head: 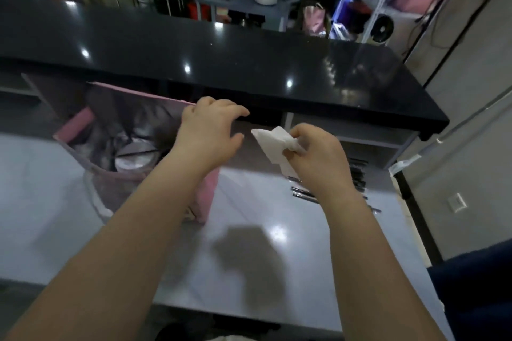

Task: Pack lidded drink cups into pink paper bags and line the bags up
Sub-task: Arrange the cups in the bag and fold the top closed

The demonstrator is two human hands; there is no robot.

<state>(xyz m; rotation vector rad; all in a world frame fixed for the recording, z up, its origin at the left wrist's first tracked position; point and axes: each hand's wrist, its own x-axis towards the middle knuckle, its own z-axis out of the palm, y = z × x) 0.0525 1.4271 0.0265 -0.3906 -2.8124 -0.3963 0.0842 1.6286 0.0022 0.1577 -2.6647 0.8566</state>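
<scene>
Head view: one pink paper bag [207, 196] stands open at the left of the pale counter [41, 202] with a lidded cup [134, 158] upright inside. At the bag's far right rim is the left hand [206, 133], fingers loosely curved and spread, gripping nothing visible. Just right of it, the right hand [318, 158] pinches a crumpled white napkin [273, 141] above the counter.

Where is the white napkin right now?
Head view, right of centre: the white napkin is pinched in the right hand, beside the left hand at the pink bag.
</scene>
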